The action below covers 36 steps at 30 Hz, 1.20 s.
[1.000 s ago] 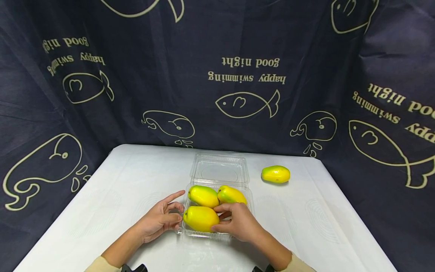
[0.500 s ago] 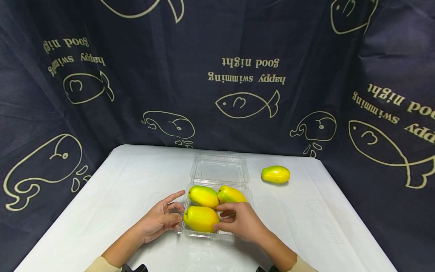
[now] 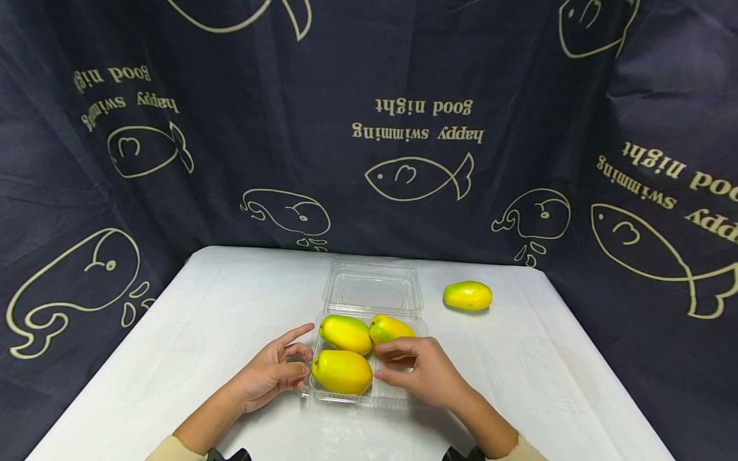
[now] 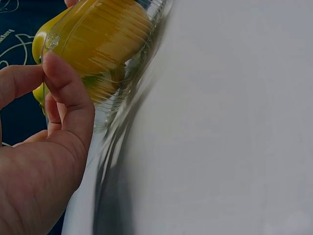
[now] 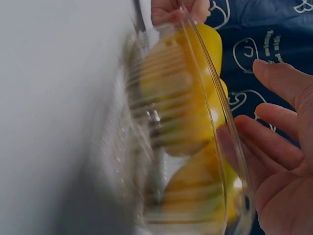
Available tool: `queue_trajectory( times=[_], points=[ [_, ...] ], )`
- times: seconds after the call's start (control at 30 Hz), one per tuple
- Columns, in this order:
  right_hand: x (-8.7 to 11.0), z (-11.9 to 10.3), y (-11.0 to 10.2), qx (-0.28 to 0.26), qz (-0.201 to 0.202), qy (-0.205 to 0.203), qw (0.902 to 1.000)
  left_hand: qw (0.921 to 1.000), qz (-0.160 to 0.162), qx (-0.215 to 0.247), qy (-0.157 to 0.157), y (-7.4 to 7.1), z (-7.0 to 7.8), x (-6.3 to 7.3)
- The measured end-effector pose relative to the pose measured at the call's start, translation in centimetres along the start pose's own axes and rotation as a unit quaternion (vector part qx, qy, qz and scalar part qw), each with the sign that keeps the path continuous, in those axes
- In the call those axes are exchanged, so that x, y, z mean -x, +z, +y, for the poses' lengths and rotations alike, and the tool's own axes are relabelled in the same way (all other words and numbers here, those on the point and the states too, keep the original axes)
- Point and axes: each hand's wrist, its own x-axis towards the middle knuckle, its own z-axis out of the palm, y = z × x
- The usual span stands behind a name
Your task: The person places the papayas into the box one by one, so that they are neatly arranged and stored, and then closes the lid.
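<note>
A clear plastic clamshell box (image 3: 398, 390) lies with its lid folded back, holding three yellow-green papayas. The front papaya (image 3: 341, 371) lies along the near wall; the back left papaya (image 3: 346, 333) and back right papaya (image 3: 389, 328) sit behind it. My left hand (image 3: 271, 372) is at the box's left side, thumb and a finger pinching its rim in the left wrist view. Just right of the front papaya is my right hand (image 3: 429, 372), over the box, fingers apart and holding nothing. It partly covers the back right papaya in the head view.
Another papaya (image 3: 467, 296) lies on the white table (image 3: 190, 320), to the right of the lid (image 3: 371, 286). A dark blue cloth (image 3: 277, 115) with fish and whale prints hangs behind and at both sides.
My right hand has let go of the front papaya and drawn back to the right. That papaya stays in the box. My left hand has kept its place.
</note>
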Motion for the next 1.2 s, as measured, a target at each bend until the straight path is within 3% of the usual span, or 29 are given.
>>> queue_trajectory(
  times=[0.77, 1.0, 1.2],
  points=[
    [-0.2, 1.6, -3.7, -0.016, 0.054, -0.119, 0.9913, 1.0, 0.003, -0.002, 0.0, 0.2, 0.0, 0.0],
    [-0.5, 2.5, -5.2, -0.021, 0.079, -0.107, 0.9909, 1.0, 0.003, -0.005, 0.003, 0.1, 0.0, 0.1],
    [-0.8, 3.6, -6.5, 0.007, 0.11, -0.102, 0.9886, 1.0, 0.001, -0.007, 0.006, 0.1, -0.1, 0.1]
  ],
)
